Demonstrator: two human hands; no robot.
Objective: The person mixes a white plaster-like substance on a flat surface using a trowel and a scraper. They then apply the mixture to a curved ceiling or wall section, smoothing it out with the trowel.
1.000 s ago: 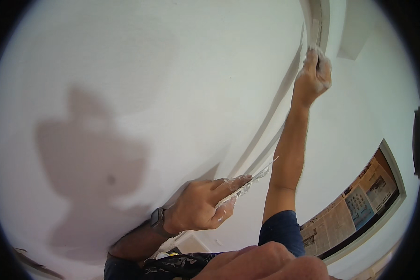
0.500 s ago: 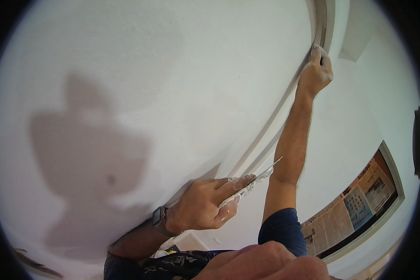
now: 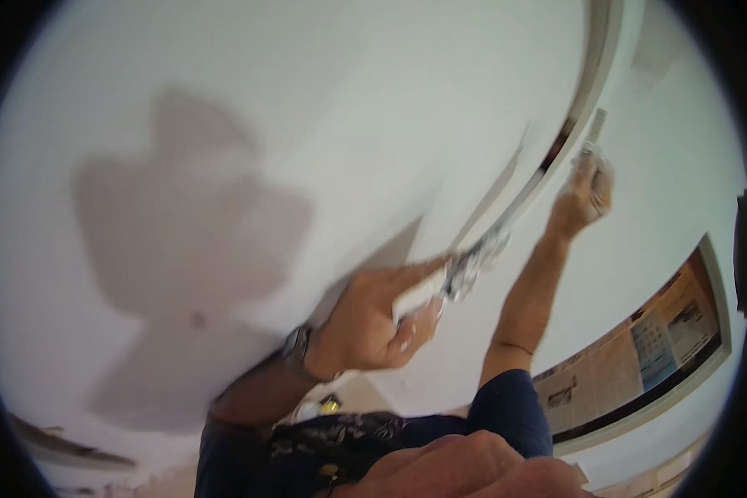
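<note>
My left hand (image 3: 373, 319), a watch (image 3: 297, 347) on its wrist, pinches a thin flat putty blade (image 3: 420, 297) between fingers and thumb. Lumpy white paste (image 3: 476, 261) clings to its far end. Raised at the upper right, my right hand (image 3: 585, 192) is closed round a narrow putty knife (image 3: 598, 126) pointing upward; its handle is hidden in the fist. White paste smears the fingers of both hands. The knife is close to a long trim strip (image 3: 599, 70) with a dark gap (image 3: 559, 145) along it, but I cannot tell whether they touch.
A broad white surface (image 3: 365, 124) fills the left and middle, with a shadow cast on it. At lower right a framed opening (image 3: 716, 286) is covered with newspaper (image 3: 614, 373). A dark object (image 3: 745, 253) stands at the right rim.
My right hand has come down and away from the trim strip, and its knife blade now shows. My left hand has risen slightly, its blade turned to show more paste. The view has shifted.
</note>
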